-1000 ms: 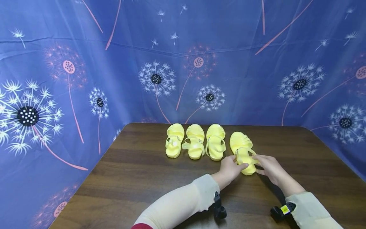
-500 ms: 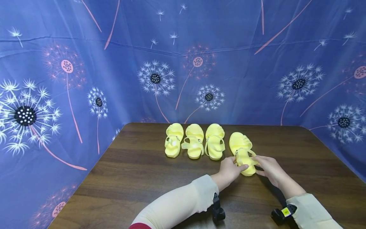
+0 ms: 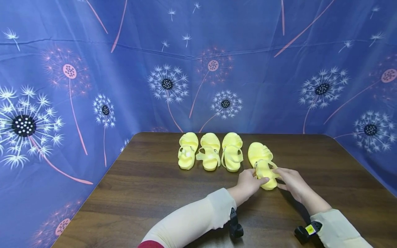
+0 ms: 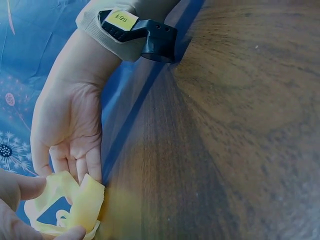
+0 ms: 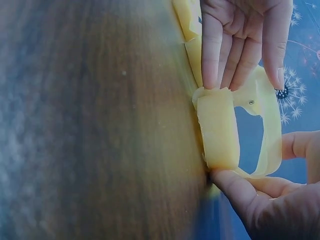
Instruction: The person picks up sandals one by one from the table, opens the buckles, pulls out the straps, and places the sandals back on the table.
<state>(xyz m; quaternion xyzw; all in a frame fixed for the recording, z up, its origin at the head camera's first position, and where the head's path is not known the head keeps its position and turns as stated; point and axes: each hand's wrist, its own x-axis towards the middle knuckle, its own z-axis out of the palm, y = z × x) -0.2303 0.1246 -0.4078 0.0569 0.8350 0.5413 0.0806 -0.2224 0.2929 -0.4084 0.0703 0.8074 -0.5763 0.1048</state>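
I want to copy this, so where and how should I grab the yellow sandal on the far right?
Probably by the sole's heel end, pinched across its sides, coming from the near side: this sandal lies heel near, toe pointing away. Better not the strap, which arches up as a thin loop and looks bendy.

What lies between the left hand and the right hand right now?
A yellow sandal, with the left hand holding one side and the right hand the other. The head view shows it, as does the right wrist view.
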